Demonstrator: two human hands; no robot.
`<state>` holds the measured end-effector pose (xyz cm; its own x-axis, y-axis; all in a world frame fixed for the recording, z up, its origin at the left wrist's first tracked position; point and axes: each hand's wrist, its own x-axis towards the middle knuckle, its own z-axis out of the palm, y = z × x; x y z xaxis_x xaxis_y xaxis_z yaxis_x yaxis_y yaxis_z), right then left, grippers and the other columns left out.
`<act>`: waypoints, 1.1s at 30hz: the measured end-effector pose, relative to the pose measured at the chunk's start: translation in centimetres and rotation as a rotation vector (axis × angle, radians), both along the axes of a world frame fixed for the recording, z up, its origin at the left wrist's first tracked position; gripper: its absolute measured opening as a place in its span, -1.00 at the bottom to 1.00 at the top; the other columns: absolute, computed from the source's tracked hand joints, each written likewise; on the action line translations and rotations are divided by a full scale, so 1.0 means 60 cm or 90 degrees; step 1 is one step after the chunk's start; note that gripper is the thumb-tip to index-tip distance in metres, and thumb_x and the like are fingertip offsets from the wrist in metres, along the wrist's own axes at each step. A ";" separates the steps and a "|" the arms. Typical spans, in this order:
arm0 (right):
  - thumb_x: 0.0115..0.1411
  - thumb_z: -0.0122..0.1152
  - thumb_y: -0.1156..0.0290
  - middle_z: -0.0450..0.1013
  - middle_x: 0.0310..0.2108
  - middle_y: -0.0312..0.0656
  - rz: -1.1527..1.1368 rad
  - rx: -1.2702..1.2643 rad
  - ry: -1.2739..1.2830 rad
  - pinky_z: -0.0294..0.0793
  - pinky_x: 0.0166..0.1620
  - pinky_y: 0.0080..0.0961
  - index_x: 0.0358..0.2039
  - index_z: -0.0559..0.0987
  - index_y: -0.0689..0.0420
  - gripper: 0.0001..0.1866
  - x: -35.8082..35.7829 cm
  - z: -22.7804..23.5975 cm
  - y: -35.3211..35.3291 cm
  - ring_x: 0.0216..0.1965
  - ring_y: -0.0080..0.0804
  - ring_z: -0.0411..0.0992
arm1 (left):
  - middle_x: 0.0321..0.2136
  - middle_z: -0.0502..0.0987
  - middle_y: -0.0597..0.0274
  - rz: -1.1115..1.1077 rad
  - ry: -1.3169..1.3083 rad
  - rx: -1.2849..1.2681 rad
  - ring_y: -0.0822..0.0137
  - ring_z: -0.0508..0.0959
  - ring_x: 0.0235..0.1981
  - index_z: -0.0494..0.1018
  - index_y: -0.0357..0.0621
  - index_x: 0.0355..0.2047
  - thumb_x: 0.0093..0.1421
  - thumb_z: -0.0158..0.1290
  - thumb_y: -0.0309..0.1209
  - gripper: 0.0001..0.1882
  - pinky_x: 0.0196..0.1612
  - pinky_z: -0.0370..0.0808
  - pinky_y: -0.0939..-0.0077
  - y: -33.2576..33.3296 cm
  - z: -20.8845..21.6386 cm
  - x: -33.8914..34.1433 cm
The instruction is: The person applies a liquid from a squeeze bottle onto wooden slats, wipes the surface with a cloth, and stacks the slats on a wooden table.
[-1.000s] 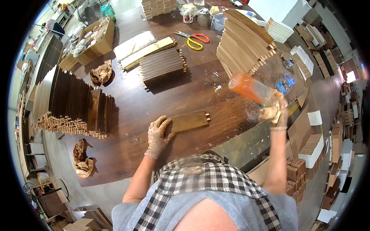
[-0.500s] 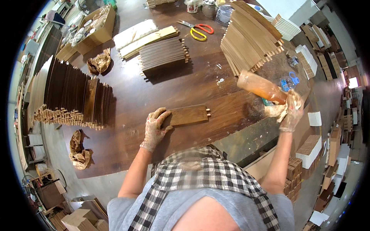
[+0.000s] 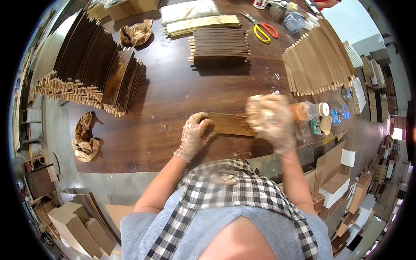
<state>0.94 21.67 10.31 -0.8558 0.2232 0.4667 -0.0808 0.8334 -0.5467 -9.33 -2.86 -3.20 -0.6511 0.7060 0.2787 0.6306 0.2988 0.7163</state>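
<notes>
Board [image 3: 234, 125] has left hand [image 3: 193, 135] gripping its left end; right hand [image 3: 278, 128], blurred, clutches cloth [image 3: 259, 110] at its right end.

Free tabletop [image 3: 158, 145] between dark slats [image 3: 89, 56] and left hand [image 3: 193, 135], but bottle [image 3: 307, 111] close beside right hand [image 3: 276, 123].

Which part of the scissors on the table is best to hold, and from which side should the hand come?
Best grip the scissors by the yellow handle and red handle, probably from the person's side: they lie with both loops nearer the person and blades pointing away, up-left.
</notes>
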 end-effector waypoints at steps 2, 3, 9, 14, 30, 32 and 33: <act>0.06 0.43 0.23 0.57 -0.14 -0.14 0.063 -0.068 -0.068 0.52 -0.02 -0.24 -0.17 0.66 -0.01 -0.69 -0.062 -0.104 -0.056 -0.09 -0.16 0.51 | -0.06 0.53 0.04 0.000 -0.009 -0.007 -0.07 0.52 -0.02 0.54 -0.10 -0.17 -0.12 0.43 -0.38 -0.53 0.05 0.50 0.10 0.004 0.003 -0.001; 0.07 0.38 0.28 0.56 -0.17 -0.13 0.082 -0.021 -0.102 0.50 -0.04 -0.23 -0.19 0.67 -0.01 -0.74 -0.084 -0.145 -0.076 -0.10 -0.14 0.49 | -0.13 0.55 0.07 -0.006 -0.009 0.027 -0.06 0.54 -0.06 0.55 -0.11 -0.19 -0.12 0.43 -0.38 -0.55 0.01 0.51 0.11 0.008 -0.004 -0.004; 0.01 0.37 0.28 0.55 -0.26 -0.21 0.076 0.040 -0.201 0.47 -0.03 -0.21 -0.28 0.66 -0.06 -0.78 -0.027 -0.186 -0.009 -0.21 -0.18 0.49 | -0.22 0.53 0.09 0.006 -0.004 0.017 -0.03 0.54 -0.10 0.55 -0.12 -0.26 -0.12 0.42 -0.35 -0.60 -0.04 0.50 0.09 0.001 0.018 -0.010; 0.09 0.29 0.31 0.55 -0.24 -0.17 0.158 -0.032 -0.192 0.45 -0.06 -0.17 -0.24 0.64 -0.01 -0.80 -0.130 -0.189 -0.090 -0.16 -0.16 0.48 | -0.22 0.53 0.12 0.008 -0.018 0.031 -0.02 0.54 -0.09 0.55 -0.11 -0.27 -0.09 0.40 -0.32 -0.63 -0.05 0.50 0.07 0.009 0.018 -0.013; -0.03 0.38 0.30 0.51 -0.19 -0.15 0.018 0.059 -0.217 0.45 0.00 -0.18 -0.22 0.66 0.01 -0.69 -0.024 -0.195 -0.005 -0.10 -0.16 0.45 | -0.26 0.54 0.10 -0.004 -0.030 -0.016 0.00 0.56 -0.14 0.56 -0.16 -0.30 -0.16 0.42 -0.37 -0.61 -0.09 0.51 0.10 0.012 0.028 -0.020; -0.06 0.42 0.27 0.53 -0.17 -0.16 -0.052 0.018 -0.348 0.46 0.03 -0.21 -0.20 0.66 0.01 -0.65 0.028 -0.192 0.054 -0.10 -0.20 0.45 | -0.27 0.54 0.09 0.001 -0.024 0.008 -0.01 0.56 -0.16 0.55 -0.16 -0.32 -0.19 0.42 -0.41 -0.62 -0.10 0.51 0.11 0.013 0.022 -0.022; -0.05 0.41 0.30 0.54 -0.16 -0.16 -0.042 0.072 -0.341 0.46 0.08 -0.24 -0.20 0.66 0.01 -0.67 0.014 -0.176 0.035 -0.09 -0.22 0.45 | -0.27 0.55 0.09 -0.003 -0.028 0.005 -0.01 0.56 -0.17 0.54 -0.16 -0.32 -0.19 0.42 -0.41 -0.61 -0.10 0.52 0.11 0.013 0.022 -0.022</act>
<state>1.78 23.78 -0.23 -0.9662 0.2578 -0.0063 0.2384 0.8835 -0.4033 -10.64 -2.10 -1.87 -0.6594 0.7070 0.2555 0.5996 0.2897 0.7460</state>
